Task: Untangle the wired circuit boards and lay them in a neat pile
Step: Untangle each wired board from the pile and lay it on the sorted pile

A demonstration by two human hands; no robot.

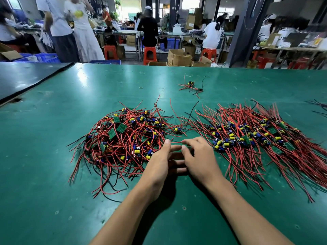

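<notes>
Head view: wide green matted workbench (53, 156), bare along the whole near edge and on the near left.

Tangled heap of small green circuit boards with yellow and blue components and red and black wires (123, 140) sits left of centre, wire ends splaying toward the near left.

Combed-out pile of the same wired boards (256, 138) lies on the right, boards in a diagonal band, red leads fanned toward the near right. Its leads run nearly to the right frame edge.

One loose wired board (177, 130) lies between heap and pile, its leads crossing into both.

Left hand (159, 163) and right hand (198, 158) are together in the gap between the two groups, fingertips meeting. A thin red wire (177, 142) runs across at the fingertips; can't tell whether it is pinched. Left hand is touching the tangle's near-right fringe.

Far centre: small separate cluster of wired boards (192, 86), well apart from both groups, open mat around it. A few dark wires (318, 106) at the far right edge.

Black mat (26, 78) covers the far-left corner.

Far edge of the bench is clear.
</notes>
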